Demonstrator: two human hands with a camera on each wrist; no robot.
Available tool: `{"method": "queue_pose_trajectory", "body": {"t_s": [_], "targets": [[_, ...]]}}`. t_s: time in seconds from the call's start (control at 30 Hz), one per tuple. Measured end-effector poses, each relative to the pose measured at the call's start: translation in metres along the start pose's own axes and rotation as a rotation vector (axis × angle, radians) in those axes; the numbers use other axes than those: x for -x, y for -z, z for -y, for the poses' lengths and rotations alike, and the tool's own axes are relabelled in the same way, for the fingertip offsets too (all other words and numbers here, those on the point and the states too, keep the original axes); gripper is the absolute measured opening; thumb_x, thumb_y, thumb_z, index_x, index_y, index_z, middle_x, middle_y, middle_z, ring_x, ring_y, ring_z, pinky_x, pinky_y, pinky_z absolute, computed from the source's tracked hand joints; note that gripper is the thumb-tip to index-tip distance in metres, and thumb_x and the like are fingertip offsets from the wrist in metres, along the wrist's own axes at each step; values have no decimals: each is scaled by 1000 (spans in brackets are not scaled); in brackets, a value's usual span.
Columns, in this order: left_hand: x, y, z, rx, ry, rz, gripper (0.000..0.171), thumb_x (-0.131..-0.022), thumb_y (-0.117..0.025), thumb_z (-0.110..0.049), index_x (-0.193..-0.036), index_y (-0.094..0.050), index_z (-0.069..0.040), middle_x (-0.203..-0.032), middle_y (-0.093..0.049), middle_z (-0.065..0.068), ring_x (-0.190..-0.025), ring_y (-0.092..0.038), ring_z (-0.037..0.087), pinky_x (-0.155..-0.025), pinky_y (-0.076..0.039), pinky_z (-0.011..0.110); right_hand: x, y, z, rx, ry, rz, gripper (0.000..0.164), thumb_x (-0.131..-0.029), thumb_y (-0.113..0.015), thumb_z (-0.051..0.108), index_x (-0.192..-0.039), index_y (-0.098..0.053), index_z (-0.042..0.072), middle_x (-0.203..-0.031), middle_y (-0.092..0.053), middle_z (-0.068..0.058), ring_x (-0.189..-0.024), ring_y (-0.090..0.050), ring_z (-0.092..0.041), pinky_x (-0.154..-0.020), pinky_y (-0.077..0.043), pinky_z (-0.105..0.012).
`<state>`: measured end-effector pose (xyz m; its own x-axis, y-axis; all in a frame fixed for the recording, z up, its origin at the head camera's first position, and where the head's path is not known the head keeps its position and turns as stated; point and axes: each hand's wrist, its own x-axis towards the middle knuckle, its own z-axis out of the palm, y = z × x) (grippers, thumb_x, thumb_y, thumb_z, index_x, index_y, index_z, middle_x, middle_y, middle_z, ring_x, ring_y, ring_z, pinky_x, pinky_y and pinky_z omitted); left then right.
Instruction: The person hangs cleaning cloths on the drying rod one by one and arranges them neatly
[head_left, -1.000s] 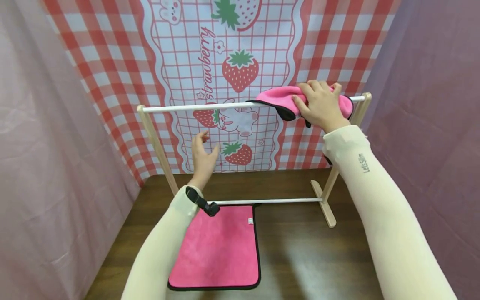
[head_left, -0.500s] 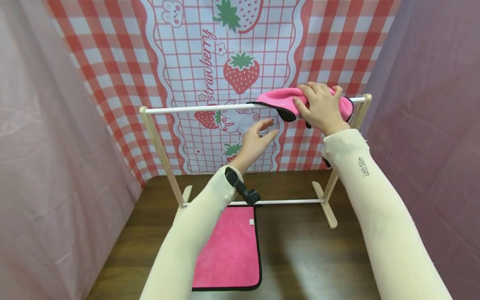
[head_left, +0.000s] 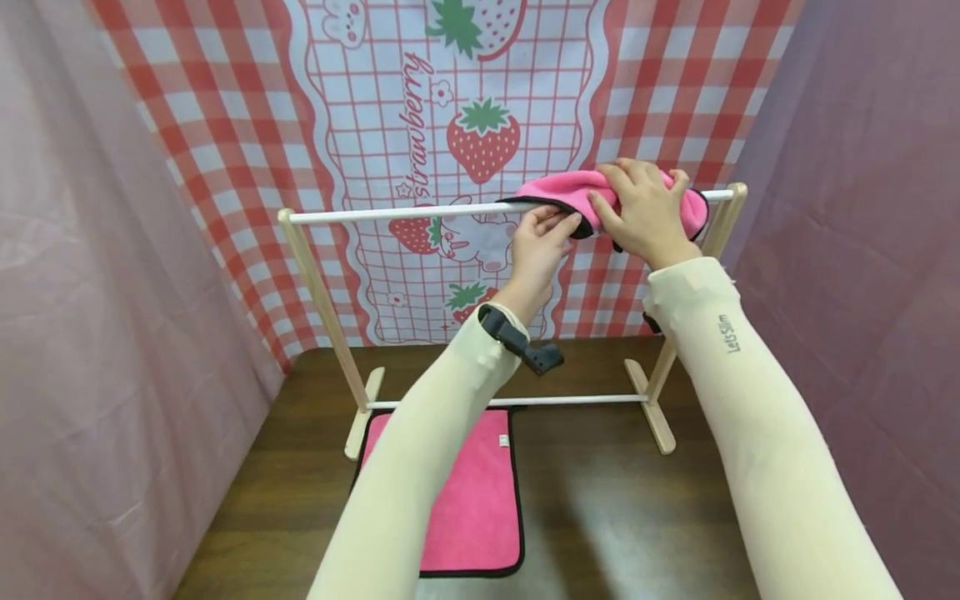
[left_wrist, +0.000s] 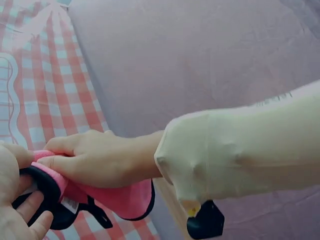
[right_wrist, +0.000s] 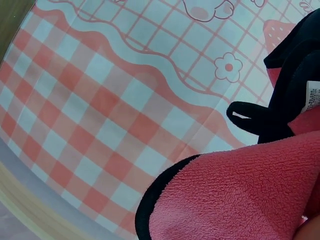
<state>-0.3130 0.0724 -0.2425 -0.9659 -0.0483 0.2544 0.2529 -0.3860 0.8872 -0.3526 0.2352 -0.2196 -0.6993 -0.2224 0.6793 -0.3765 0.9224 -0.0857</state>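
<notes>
A pink towel [head_left: 558, 188] with black edging is bunched over the right part of a white top bar [head_left: 390, 215]. My right hand [head_left: 647, 212] grips it from above, fingers over the bar. At the towel's left end, my left hand [head_left: 536, 254] pinches the black edge between thumb and fingers. In the left wrist view, the left hand [left_wrist: 12, 195] is at the dark edge, close beside the right hand [left_wrist: 100, 156]. The right wrist view shows the fluffy towel [right_wrist: 235, 190] hanging, with a black loop [right_wrist: 247, 115] and a white label.
The bar belongs to a wooden rack with side posts [head_left: 322, 304], feet [head_left: 651, 408] and a lower white bar [head_left: 577, 401]. A second pink towel [head_left: 476, 500] lies flat on the brown table [head_left: 615, 508], partly behind the left arm. Checked cloth [head_left: 675, 92] hangs behind; curtains flank both sides.
My left hand has moved right and up from the rack's left part to the towel's left edge, which it now pinches. The right hand has stayed on the towel.
</notes>
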Motion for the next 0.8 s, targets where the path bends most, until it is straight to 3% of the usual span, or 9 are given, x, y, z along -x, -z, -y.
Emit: {"method": "queue_pose_trajectory", "body": {"t_s": [0.1, 0.33, 0.5, 0.63, 0.8], "targets": [[-2, -5, -1, 5, -7, -8, 30, -90, -71, -1, -117, -58, 1, -92, -67, 4, -76, -60, 9, -84, -57, 40, 0, 0, 0, -3, -1, 2, 52, -101, -46, 44, -140, -52, 12, -144, -47, -21, -133, -40, -39, -104, -15, -68], [-2, -11, -2, 7, -80, -30, 29, -86, -71, 9, -109, -55, 0, -81, -66, 10, -67, -57, 7, -62, -50, 19, 4, 1, 2, -27, -17, 12, 51, -100, -47, 42, -143, -49, 14, -148, -42, -21, -137, -35, -38, -107, -11, -67], [-2, -13, -2, -23, -85, -57, 29, -85, -71, 10, -106, -55, -1, -75, -62, 2, -65, -56, 7, -64, -52, 20, 7, 8, 3, -58, -23, 50, 57, -100, -48, 41, -151, -41, 16, -155, -33, -19, -143, -26, -36, -111, -3, -65], [-2, -13, -2, -25, -77, -70, 30, -85, -71, 10, -106, -54, -3, -82, -66, 10, -69, -58, 8, -68, -57, 24, 10, 15, 0, -94, -21, 61, 59, -100, -48, 40, -154, -37, 17, -159, -27, -16, -146, -20, -33, -113, 2, -61], [-1, -14, -2, -9, -72, -73, 31, -86, -70, 10, -108, -54, -2, -87, -67, 16, -71, -60, 11, -70, -59, 26, 15, 21, -8, -195, -19, -26, 59, -99, -49, 38, -153, -38, 16, -160, -27, -14, -148, -18, -30, -114, 2, -57]]}}
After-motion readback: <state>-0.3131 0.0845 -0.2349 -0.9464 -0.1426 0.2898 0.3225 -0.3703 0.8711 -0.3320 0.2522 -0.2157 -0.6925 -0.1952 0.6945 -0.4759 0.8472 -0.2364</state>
